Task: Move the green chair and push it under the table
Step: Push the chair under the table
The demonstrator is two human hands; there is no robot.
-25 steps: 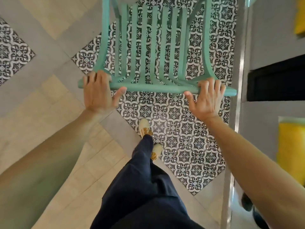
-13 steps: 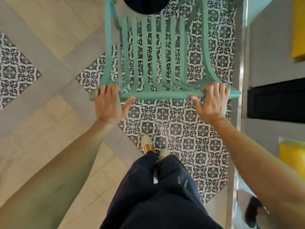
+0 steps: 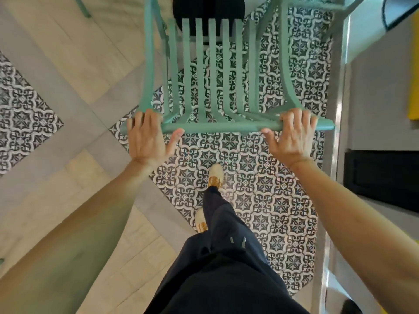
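Both hands, left hand (image 3: 148, 138) and right hand (image 3: 292, 134), grip the green chair (image 3: 213, 127) top rail.

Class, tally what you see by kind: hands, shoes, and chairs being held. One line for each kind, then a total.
Hands: 2, left hand and right hand, both gripping the rail
Shoes: 2, front shoe and rear shoe
Held chairs: 1, green chair
Total: 5

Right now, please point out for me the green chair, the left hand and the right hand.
green chair (image 3: 215, 127), head view, on the top rail of the backrest.
left hand (image 3: 148, 138), head view, on the back of the hand.
right hand (image 3: 292, 135), head view, on the back of the hand.
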